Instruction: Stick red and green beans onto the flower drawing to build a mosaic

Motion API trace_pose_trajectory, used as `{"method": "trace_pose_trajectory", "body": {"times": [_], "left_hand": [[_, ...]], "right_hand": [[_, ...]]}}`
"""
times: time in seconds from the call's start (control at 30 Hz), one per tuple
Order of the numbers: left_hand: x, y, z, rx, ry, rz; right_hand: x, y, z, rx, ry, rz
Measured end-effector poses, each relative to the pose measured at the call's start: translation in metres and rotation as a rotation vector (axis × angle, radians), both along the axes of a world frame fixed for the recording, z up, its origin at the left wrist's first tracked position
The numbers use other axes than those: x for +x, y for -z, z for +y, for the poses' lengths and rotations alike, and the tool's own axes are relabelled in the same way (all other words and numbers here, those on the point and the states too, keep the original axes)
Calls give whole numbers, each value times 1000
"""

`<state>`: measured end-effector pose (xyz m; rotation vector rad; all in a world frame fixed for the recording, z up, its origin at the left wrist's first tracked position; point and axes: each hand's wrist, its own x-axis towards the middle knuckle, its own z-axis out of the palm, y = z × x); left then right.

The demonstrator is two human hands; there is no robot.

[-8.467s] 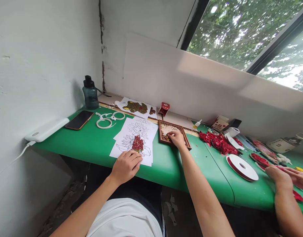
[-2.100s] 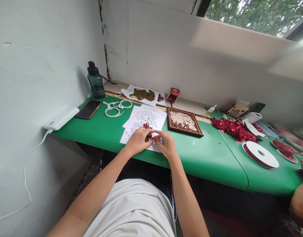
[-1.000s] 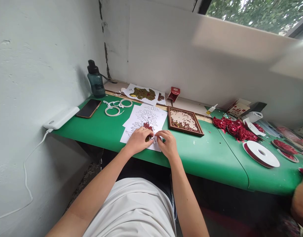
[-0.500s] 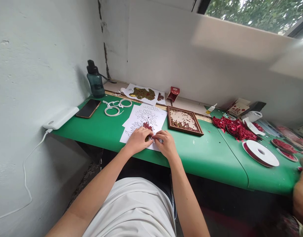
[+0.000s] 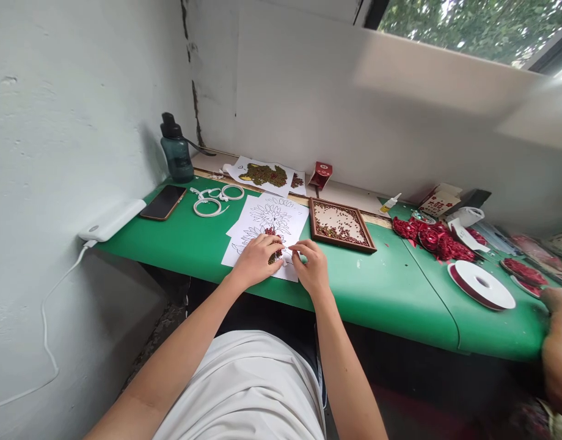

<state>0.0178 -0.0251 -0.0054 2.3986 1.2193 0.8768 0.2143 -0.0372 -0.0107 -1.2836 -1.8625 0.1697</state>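
Sheets of white paper [image 5: 297, 221] with printed flower line drawings lie on the green table. Red beads [image 5: 272, 231] and darker beads cover part of the lower drawing. My left hand [image 5: 258, 260] rests on that sheet over the beads, its fingers bent together; what they hold, if anything, is hidden. Just to its right, my right hand [image 5: 311, 263] is raised slightly with thumb and index finger close together near the left fingertips. Anything in that pinch is too small to make out. A brown wooden tray [image 5: 372, 247] of small red and dark beads lies beyond my right hand.
A phone [image 5: 164, 202], white rings [image 5: 208, 207] and a bottle [image 5: 178, 156] are at the left. A glue bottle [image 5: 391, 203], red decorations [image 5: 446, 244] and a ribbon spool [image 5: 485, 284] lie rightward. Another person's hand [image 5: 560, 318] is at the far right.
My right hand has shifted slightly right, away from my left fingertips. My left hand stays on the paper. The other person's hand has moved further over the table edge.
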Motion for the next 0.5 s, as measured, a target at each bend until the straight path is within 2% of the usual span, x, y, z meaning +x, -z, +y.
{"method": "trace_pose_trajectory", "body": {"times": [0.1,0.37,0.5], "left_hand": [[1,0,-1,-7,8,31],[2,-1,-2,-2,-15,38],[2,0,0,-51,-15,53]], "right_hand": [[1,-1,-1,6,68,37],[-1,-2,-1,-118,60,87],[20,0,12,-191,52,205]]}}
